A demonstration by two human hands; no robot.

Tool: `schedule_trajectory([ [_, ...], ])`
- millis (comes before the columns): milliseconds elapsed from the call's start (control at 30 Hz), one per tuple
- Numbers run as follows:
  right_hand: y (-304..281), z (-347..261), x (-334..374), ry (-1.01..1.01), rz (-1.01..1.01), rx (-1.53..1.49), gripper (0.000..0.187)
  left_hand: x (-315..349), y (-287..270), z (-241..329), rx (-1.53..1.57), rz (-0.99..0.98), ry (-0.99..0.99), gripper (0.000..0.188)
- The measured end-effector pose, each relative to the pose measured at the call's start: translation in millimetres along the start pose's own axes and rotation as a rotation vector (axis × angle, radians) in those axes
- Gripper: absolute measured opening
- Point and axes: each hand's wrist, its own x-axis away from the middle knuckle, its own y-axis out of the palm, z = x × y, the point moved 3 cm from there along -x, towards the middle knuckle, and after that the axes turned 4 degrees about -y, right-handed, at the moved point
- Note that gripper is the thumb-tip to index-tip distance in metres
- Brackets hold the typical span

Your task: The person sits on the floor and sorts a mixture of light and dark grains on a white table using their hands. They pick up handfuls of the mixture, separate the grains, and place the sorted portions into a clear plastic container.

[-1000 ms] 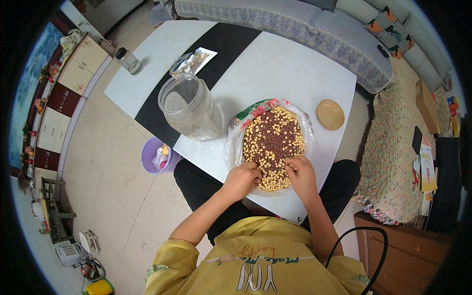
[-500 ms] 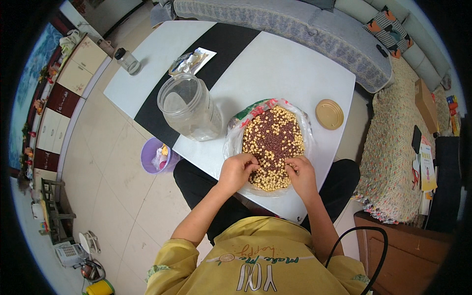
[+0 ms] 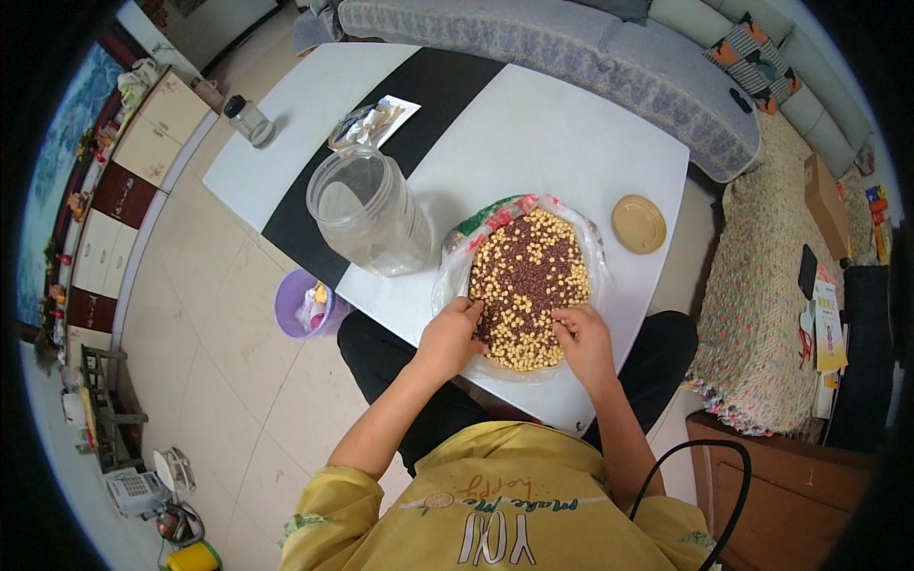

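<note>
A plastic bag (image 3: 598, 276) lies spread on the table, full of yellow beans mixed with small dark-red beans (image 3: 528, 271). At its near left side, my left hand (image 3: 451, 338) is open, thumb and fingers apart, with the fingertips at the edge of the beans. My right hand (image 3: 583, 341) is over the near right side, thumb and index finger pinched together; whatever is between them is too small to name. Left of the bag stands a large clear plastic jar (image 3: 376, 228), uncapped. A round gold lid (image 3: 638, 225) rests to the right of the bag.
The white table (image 3: 562, 124) has a black band, where a silvery packet (image 3: 386, 119) lies. A glass bottle with a dark cap (image 3: 249, 122) stands at the far left. On the floor is a purple bin (image 3: 293, 306). A grey sofa (image 3: 552, 43) runs behind the table.
My left hand has drawn back a little to the left, and its pinched fingers have spread. My right hand stays almost in place, still pinched.
</note>
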Motion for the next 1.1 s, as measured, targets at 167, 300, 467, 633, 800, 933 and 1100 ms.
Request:
schedule_trajectory([
  [167, 0, -2, -1, 0.023, -0.024, 0.000, 0.015, -7, 13, -1, 0.012, -0.081, -0.026, 0.041],
  [300, 0, 2, -1, 0.012, -0.018, -0.024, 0.015, -8, 15, 0, 0.152, 0.020, 0.004, 0.026],
  [467, 1, 5, 0, 0.010, -0.012, -0.020, 0.015, -8, -2, 7, 0.375, 0.030, -0.041, 0.028],
  [633, 2, 3, 0, 0.015, 0.013, -0.045, 0.014, -7, -13, 22, 0.532, -0.067, -0.022, 0.039],
  [800, 1, 4, 0, 0.007, -0.006, -0.019, 0.014, -11, -3, 7, 0.336, -0.001, 0.032, 0.045],
  [933, -1, 2, 0, 0.031, -0.017, -0.006, 0.014, -8, -8, 14, 0.182, 0.011, 0.054, 0.047],
  [1100, 0, 0, 0, 0.031, -0.019, 0.002, 0.014, -7, 8, 8, 0.241, 0.000, -0.005, 0.040],
])
